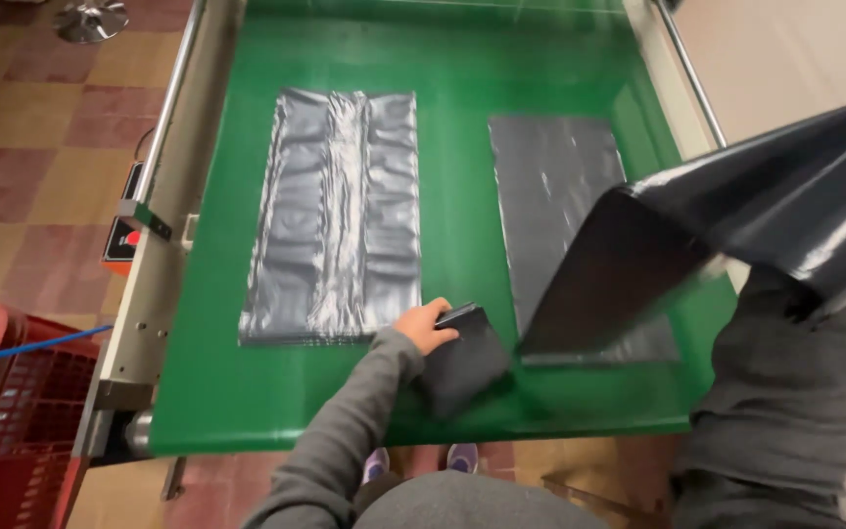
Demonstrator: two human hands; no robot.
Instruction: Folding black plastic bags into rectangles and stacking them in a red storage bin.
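Green belt, near edge: grey plastic bags being laid out flat.

My left hand (426, 326) grips a small folded dark bag (464, 358), fingers closed over its top corner, pressing it onto the green belt (227, 392) near the front edge, between the two laid sheets. My right hand is hidden behind my grey sleeve (785, 392) and a large glossy dark bag (736, 211) raised over the belt's right edge; I cannot tell how it grips. One crinkled silver-grey bag (335, 216) lies flat on the left half of the belt; a second flat grey bag (555, 186) lies on the right half, its near end partly covered by the raised one. By my judgement, two bags are placed; the folded one and the raised one are not yet spread. A red basket (2, 431) stands on the floor off the left edge.
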